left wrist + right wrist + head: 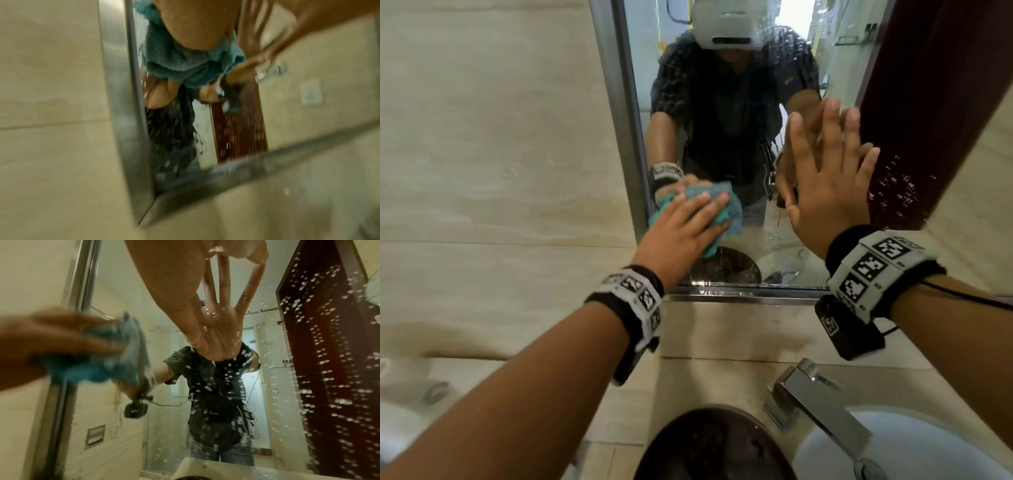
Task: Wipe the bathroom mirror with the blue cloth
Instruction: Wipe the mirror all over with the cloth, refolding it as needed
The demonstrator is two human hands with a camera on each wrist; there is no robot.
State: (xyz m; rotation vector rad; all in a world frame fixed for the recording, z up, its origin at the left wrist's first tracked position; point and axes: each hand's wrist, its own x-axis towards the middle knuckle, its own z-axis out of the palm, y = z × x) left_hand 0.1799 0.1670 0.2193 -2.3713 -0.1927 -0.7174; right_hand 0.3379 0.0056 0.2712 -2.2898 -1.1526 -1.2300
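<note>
Wiping | left hand (681, 228) pressing crumpled blue cloth (726, 198) at steel-framed mirror (722, 113) lower-left corner | right hand (828, 171) bracing flat, fingers spread | should be overlapping strokes toward droplets.

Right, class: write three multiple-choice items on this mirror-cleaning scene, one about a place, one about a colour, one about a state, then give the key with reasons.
1. Where on the mirror is the cloth being pressed?
A. Lower left, near the metal frame
B. Top right corner
C. Centre top

2. What colour is the cloth?
A. Red
B. Blue-teal
C. White

3. How is the right hand placed?
A. Curled round a spray bottle
B. Hanging below the basin
C. Flat on the glass, fingers straight

Key: 1 A, since the left hand holds the cloth close to the frame and low on the glass. 2 B, as the head and wrist views both show. 3 C, since the palm meets its own reflection and holds nothing.
</note>
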